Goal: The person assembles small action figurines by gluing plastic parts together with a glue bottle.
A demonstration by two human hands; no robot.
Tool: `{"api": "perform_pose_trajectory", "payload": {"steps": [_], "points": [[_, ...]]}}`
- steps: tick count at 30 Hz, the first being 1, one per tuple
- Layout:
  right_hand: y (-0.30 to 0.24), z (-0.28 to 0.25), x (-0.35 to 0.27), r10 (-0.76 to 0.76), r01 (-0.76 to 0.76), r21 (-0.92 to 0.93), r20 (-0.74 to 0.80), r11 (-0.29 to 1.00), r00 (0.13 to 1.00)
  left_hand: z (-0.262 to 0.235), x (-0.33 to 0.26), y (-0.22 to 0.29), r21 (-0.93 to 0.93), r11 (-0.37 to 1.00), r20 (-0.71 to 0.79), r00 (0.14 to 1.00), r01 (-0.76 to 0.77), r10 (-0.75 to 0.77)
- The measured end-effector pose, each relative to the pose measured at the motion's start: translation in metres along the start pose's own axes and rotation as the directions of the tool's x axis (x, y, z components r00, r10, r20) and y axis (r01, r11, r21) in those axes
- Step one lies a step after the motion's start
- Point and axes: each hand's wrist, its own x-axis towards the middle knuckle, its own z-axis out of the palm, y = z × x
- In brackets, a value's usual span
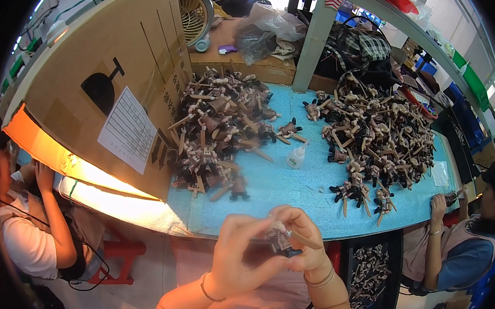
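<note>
In the head view, the left hand (238, 260) and right hand (311, 247) both grip one figure (280, 240), just before the tabletop (251, 208) with its left heap (217, 119) and right heap (383, 129). The step looks like working on or checking that figure; the next move likely calls for steady fingertips.

Factory workshop: figurine heaps (382, 132) on blue bench (284, 195), co-workers (469, 260) alongside.
</note>
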Motion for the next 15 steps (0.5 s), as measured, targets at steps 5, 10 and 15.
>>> {"api": "perform_pose_trajectory", "payload": {"steps": [5, 10, 15], "points": [[0.002, 0.007, -0.007, -0.029, 0.023, -0.066, -0.092, 0.998, 0.995, -0.005, 0.006, 0.004, -0.052, 0.997, 0.058, 0.997, 0.052, -0.049], [-0.001, -0.003, -0.008, 0.009, -0.042, -0.348, -0.094, 0.937, 0.996, -0.014, 0.008, 0.002, -0.03, 0.991, 0.163, 0.978, 0.134, -0.127], [-0.001, 0.001, -0.01, 0.151, -0.178, -0.096, -0.234, 0.979, 0.96, -0.01, 0.004, -0.013, -0.062, 0.994, 0.163, 0.984, 0.086, -0.075]]}}
